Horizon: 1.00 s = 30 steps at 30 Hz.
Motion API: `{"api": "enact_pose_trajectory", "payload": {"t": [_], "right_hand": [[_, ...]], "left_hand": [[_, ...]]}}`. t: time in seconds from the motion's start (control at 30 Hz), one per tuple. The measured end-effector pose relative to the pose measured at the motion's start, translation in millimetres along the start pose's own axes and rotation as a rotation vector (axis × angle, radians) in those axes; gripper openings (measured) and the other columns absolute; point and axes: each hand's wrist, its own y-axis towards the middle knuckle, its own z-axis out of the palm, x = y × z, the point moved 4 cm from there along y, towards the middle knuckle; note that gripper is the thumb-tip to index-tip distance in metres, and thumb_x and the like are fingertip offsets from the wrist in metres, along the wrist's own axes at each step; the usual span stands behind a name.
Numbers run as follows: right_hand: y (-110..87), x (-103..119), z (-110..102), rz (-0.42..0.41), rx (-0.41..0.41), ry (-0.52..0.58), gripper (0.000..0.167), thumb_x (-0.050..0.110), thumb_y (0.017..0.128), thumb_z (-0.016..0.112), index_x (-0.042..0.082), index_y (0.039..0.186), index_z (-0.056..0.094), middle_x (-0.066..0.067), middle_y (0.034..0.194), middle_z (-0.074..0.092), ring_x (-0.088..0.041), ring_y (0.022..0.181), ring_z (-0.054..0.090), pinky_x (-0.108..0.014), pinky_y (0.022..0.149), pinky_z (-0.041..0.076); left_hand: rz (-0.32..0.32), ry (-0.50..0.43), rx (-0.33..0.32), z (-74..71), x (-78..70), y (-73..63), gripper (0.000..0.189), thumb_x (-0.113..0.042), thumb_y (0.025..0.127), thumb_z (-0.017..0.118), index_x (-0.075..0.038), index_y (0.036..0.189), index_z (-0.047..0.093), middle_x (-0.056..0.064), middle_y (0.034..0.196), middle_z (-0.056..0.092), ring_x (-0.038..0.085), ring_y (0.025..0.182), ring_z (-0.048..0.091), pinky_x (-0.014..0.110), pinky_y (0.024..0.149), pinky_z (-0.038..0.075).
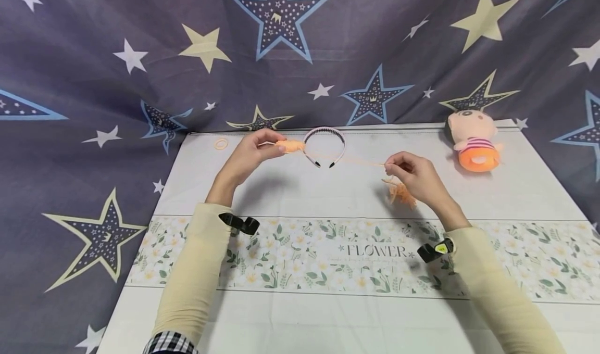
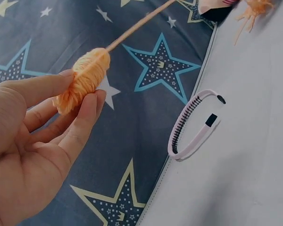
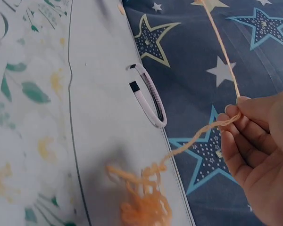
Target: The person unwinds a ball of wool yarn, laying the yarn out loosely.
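A small wound bundle of orange yarn (image 2: 88,75) is pinched between the thumb and fingers of my left hand (image 1: 248,155), raised over the back of the table. From it a yarn strand (image 3: 221,44) runs taut to the right. My right hand (image 1: 414,177) pinches that strand between thumb and fingertips. Below the right fingers, a loose tangle of orange yarn (image 3: 148,207) dangles from the strand's other end. Between the two hands, a pale pink headband (image 1: 344,144) with black teeth and black tips lies on the table, behind the stretched strand.
At the back right lies a plush doll (image 1: 478,140) with a striped top and orange bottom. A thin orange ring (image 1: 221,143) is at the back left. The white tablecloth (image 1: 300,317) has a floral band, and a star-patterned curtain (image 1: 178,10) hangs behind the table.
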Motion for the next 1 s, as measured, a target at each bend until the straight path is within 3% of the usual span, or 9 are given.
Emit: {"api": "enact_pose_trajectory", "payload": {"t": [0.1, 0.27, 0.57, 1.0], "right_hand": [[-2.1, -4, -8, 0.011, -0.022, -0.015, 0.012, 0.018, 0.095, 0.061, 0.007, 0.096, 0.066, -0.009, 0.087, 0.067, -0.021, 0.076, 0.062, -0.017, 0.059, 0.046], [-5.6, -10, -21, 0.026, -0.068, -0.042, 0.014, 0.02, 0.095, 0.06, 0.007, 0.096, 0.067, -0.01, 0.087, 0.067, -0.012, 0.074, 0.061, -0.017, 0.057, 0.045], [-9.7, -18, -33, 0.02, -0.11, -0.046, 0.016, 0.018, 0.095, 0.06, 0.003, 0.095, 0.066, -0.013, 0.086, 0.067, -0.001, 0.072, 0.057, -0.016, 0.055, 0.043], [-14.9, -24, -38, 0.049, -0.116, -0.06, 0.017, 0.019, 0.095, 0.061, 0.003, 0.094, 0.066, -0.014, 0.086, 0.067, 0.003, 0.07, 0.057, -0.014, 0.056, 0.043]], "left_hand": [[-0.003, 0.013, 0.005, -1.4, 1.4, -0.9, 0.022, -0.008, 0.088, 0.068, -0.002, 0.109, 0.062, 0.003, 0.112, 0.061, 0.014, 0.096, 0.063, 0.029, 0.087, 0.051], [0.006, 0.042, 0.028, -1.9, 1.1, -2.6, 0.022, -0.011, 0.088, 0.069, -0.004, 0.108, 0.064, 0.003, 0.112, 0.061, 0.016, 0.097, 0.063, 0.03, 0.087, 0.051], [-0.001, 0.016, 0.064, -1.0, 1.6, -4.5, 0.023, -0.012, 0.088, 0.069, -0.005, 0.109, 0.065, 0.001, 0.108, 0.065, 0.015, 0.097, 0.064, 0.033, 0.09, 0.049], [0.014, -0.097, -0.035, -5.7, 1.2, -1.8, 0.019, -0.002, 0.088, 0.066, -0.001, 0.106, 0.06, 0.005, 0.106, 0.059, 0.016, 0.094, 0.064, 0.031, 0.091, 0.055]]}}
